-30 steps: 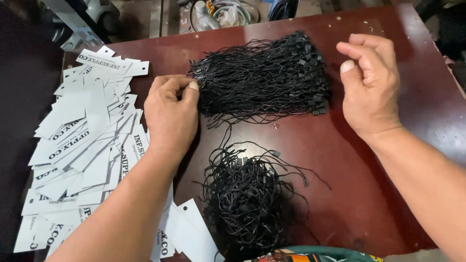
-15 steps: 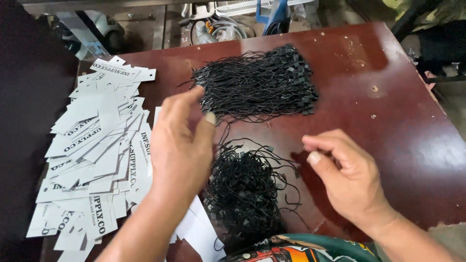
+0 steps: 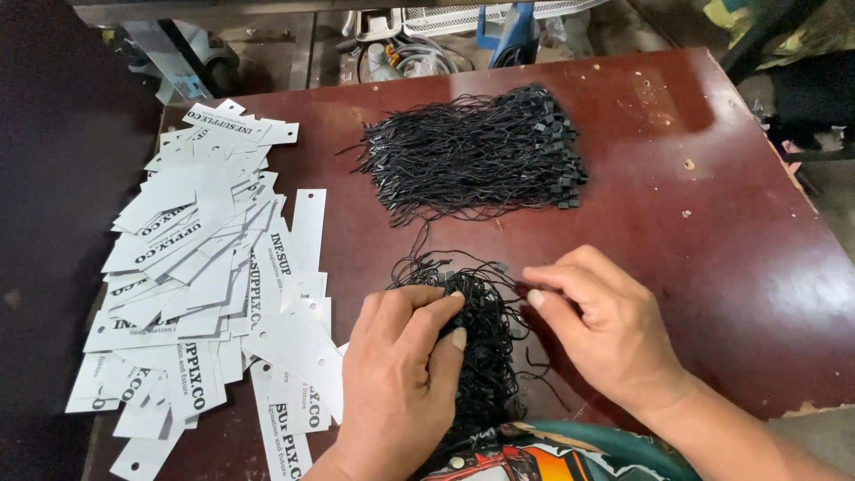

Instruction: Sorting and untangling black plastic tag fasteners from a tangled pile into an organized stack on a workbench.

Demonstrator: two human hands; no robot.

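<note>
Tangled black strings (image 3: 476, 330) lie at the near edge of the desk (image 3: 712, 249), directly under both hands.
Left hand (image 3: 401, 374) pinches strands with a narrow grip on the pile's left side; right hand (image 3: 606, 325) pinches a strand at its right edge. White paper tags (image 3: 205, 276) lie left, a neater string bundle (image 3: 476, 151) beyond.

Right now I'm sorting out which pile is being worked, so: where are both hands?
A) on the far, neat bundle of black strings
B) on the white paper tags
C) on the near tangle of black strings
C: the left hand and right hand both pinch at the near tangle of black strings; the far bundle and white tags lie untouched.
</note>
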